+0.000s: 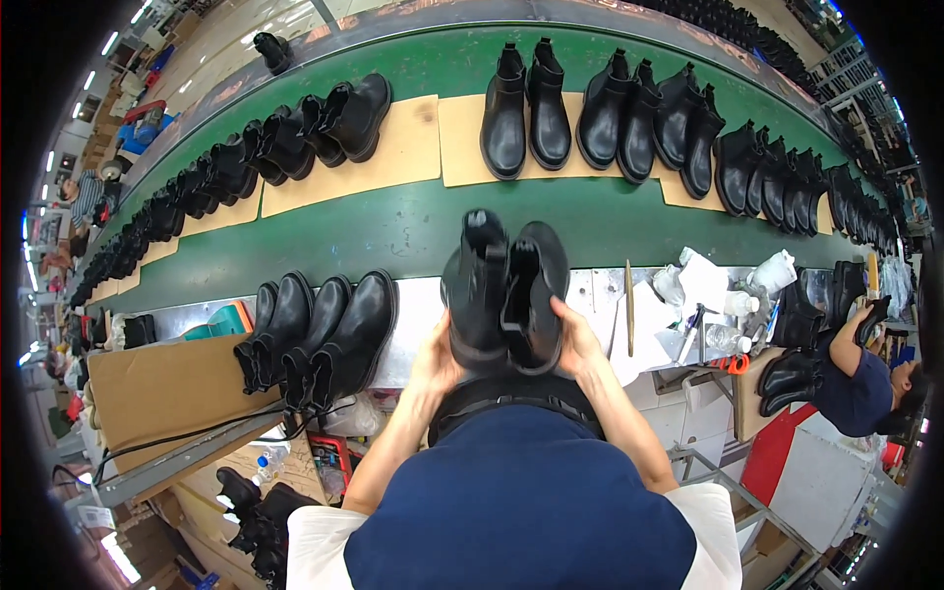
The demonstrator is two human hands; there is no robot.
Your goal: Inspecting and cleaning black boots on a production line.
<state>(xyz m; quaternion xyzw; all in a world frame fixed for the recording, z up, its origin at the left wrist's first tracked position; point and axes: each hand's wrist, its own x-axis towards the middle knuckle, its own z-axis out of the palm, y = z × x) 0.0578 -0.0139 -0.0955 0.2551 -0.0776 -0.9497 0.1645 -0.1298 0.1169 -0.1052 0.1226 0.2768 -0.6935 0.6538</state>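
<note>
I hold a pair of black ankle boots (503,287) side by side, lifted above the near edge of the green conveyor belt (393,231). My left hand (436,359) grips the heel of the left boot. My right hand (576,339) grips the heel and side of the right boot. Their toes point away from me toward the belt. Just to my left, three black boots (320,339) lie on the white work ledge (413,315), toes toward me.
Pairs of black boots (610,113) stand on tan cardboard sheets (393,147) along the belt's far side. Bottles, rags, a stick and red-handled scissors (730,362) clutter the ledge at right. Another worker (865,379) sits at far right. A cardboard box (157,388) sits at left.
</note>
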